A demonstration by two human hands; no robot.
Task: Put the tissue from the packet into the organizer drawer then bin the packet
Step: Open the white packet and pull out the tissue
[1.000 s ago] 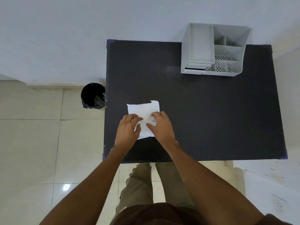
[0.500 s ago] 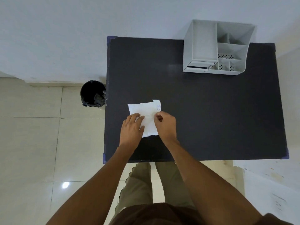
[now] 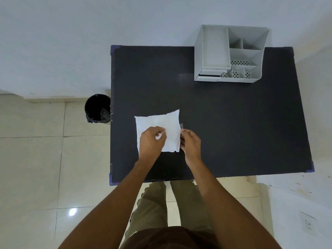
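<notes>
A white tissue packet (image 3: 167, 124) lies flat on the black table (image 3: 224, 123), near its front left part. My left hand (image 3: 151, 141) rests on the packet's lower left, fingers curled and pinching its surface. My right hand (image 3: 191, 143) grips the packet's right edge, where a thin clear flap sticks up. No tissue shows outside the packet. The grey organizer (image 3: 230, 54) stands at the table's far right, its small drawer (image 3: 210, 73) at the front left corner slightly open.
A black bin (image 3: 98, 108) stands on the tiled floor just left of the table. A white wall runs behind the table. My legs show below the table's front edge.
My right hand has shifted from on top of the packet to its right edge, and the flap there has lifted. My left hand's fingers have curled into a pinch.
</notes>
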